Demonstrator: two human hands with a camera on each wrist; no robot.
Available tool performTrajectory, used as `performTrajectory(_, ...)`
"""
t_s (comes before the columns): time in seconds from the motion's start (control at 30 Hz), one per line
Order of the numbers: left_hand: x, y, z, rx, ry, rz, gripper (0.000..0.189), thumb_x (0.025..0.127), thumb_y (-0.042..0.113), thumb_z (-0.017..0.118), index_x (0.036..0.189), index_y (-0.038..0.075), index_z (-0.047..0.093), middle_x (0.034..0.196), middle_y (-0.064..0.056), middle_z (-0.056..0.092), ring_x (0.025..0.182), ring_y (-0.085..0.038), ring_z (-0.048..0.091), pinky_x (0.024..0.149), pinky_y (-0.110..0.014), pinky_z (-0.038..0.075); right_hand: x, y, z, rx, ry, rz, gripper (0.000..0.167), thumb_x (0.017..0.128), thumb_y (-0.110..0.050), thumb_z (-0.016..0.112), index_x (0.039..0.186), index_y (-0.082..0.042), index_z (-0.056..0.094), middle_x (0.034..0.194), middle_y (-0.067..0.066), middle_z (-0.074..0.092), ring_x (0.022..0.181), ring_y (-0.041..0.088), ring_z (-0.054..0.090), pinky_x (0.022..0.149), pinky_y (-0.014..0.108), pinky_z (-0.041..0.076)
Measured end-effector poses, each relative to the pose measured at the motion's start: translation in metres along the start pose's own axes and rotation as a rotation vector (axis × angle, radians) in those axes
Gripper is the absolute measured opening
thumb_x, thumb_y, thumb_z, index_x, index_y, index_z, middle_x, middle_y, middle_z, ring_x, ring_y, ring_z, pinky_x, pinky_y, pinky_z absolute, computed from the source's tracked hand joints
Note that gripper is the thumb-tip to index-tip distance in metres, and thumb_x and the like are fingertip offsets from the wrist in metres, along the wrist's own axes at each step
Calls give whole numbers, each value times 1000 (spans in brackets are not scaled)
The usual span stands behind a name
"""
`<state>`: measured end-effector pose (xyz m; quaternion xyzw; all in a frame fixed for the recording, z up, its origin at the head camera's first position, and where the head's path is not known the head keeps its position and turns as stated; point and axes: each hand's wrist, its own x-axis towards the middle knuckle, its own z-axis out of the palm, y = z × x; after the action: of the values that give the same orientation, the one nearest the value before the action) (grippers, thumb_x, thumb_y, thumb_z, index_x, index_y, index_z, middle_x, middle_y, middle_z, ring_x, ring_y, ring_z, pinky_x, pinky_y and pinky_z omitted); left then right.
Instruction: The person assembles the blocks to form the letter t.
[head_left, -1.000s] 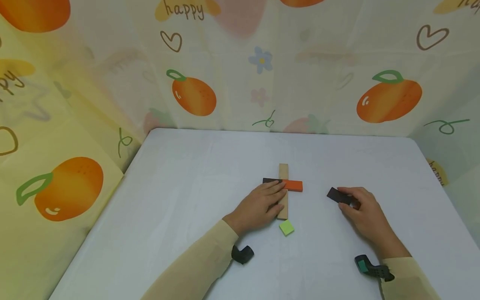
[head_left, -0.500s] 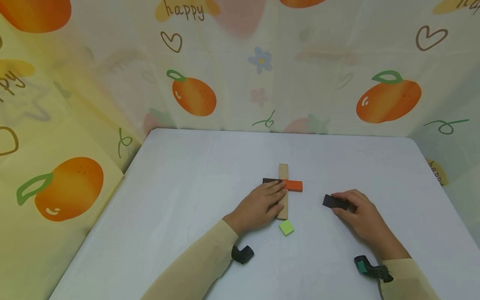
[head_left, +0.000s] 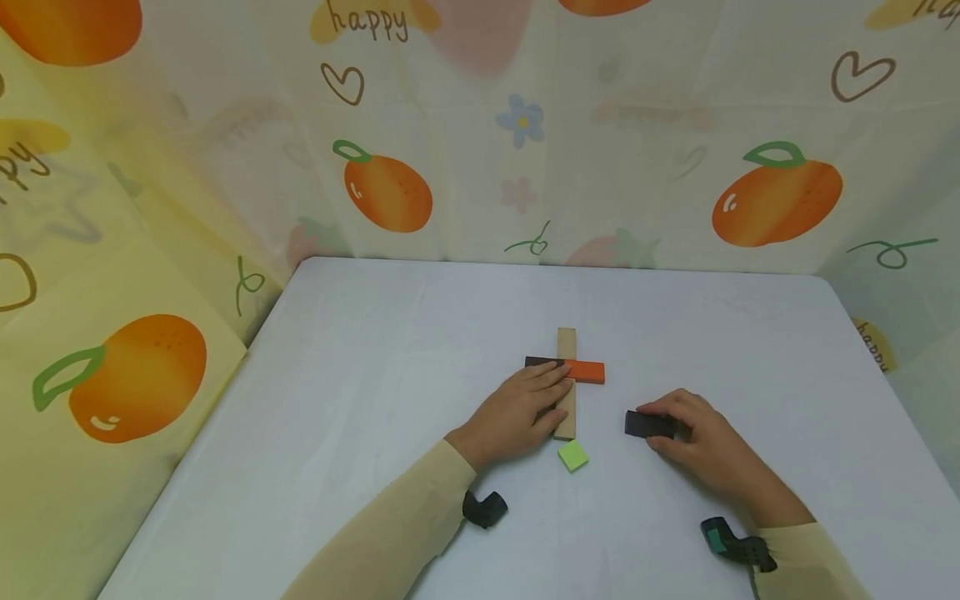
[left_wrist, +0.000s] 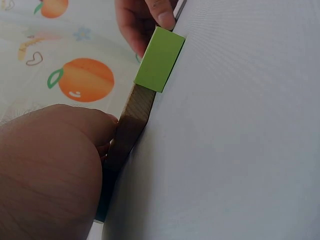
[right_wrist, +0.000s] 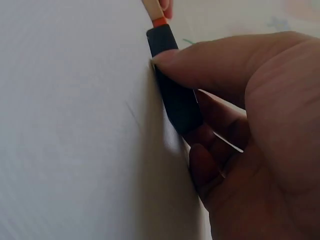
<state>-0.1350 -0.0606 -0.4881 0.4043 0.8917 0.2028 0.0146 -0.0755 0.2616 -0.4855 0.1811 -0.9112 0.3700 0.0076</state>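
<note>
In the head view several flat blocks form a cross on the white table: a pale wooden block (head_left: 567, 342) at the far end, a dark block (head_left: 542, 362) to the left, an orange block (head_left: 589, 372) to the right and a longer wooden block (head_left: 568, 410) nearer. My left hand (head_left: 516, 410) rests over the cross's left side with its fingers extended, hiding part of the dark block. To the right, my right hand (head_left: 701, 437) pinches a black rectangular block (head_left: 647, 424) between thumb and fingers. The black block (right_wrist: 175, 95) lies lengthwise along the thumb in the right wrist view.
A small light green square block (head_left: 573, 456) lies turned at an angle just below the near wooden block. Behind the white table (head_left: 390, 333) hangs a cloth (head_left: 465, 167) printed with oranges. Each wrist carries a black strap mount.
My right hand has brought the black block left and nearer to me, turning it from slanted to nearly level across the view. The left hand and the cross have stayed put.
</note>
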Motion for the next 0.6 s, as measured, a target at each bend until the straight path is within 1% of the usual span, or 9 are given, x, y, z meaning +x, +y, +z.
performTrajectory(0.1,0,0,0,5,-3,-1,53,116,30,58,162,5,51,171,-7,40,161,-21,29,130,-30,15,1,-3,2,10,-45,-12,40,91,-6,90,128,-14,78,120,-5,68,115,24,61,95,28,51)
performTrajectory(0.23,0,0,0,0,-4,-2,53,116,31,58,162,5,51,171,-7,40,161,-22,29,130,-31,15,0,-8,3,7,-90,-31,40,90,-6,91,126,-17,78,120,-9,67,115,22,60,98,37,53)
performTrajectory(0.33,0,-1,1,-7,-3,0,53,116,31,58,162,5,51,171,-7,40,161,-22,30,130,-31,16,-1,-13,4,6,-119,-51,40,89,-6,92,124,-19,78,120,-11,66,115,20,59,99,41,54)
performTrajectory(0.4,0,-1,1,-11,-2,1,53,116,30,58,162,5,51,171,-7,41,160,-22,30,130,-31,16,-1,-16,6,14,-136,-73,40,89,-6,92,123,-20,78,120,-12,66,115,18,59,98,40,54)
performTrajectory(0.6,0,-2,2,-12,3,3,53,116,31,58,162,6,51,171,-6,40,161,-21,30,130,-30,15,-2,-23,9,43,-186,-146,38,90,-8,91,123,-22,77,120,-12,66,113,13,57,95,34,54)
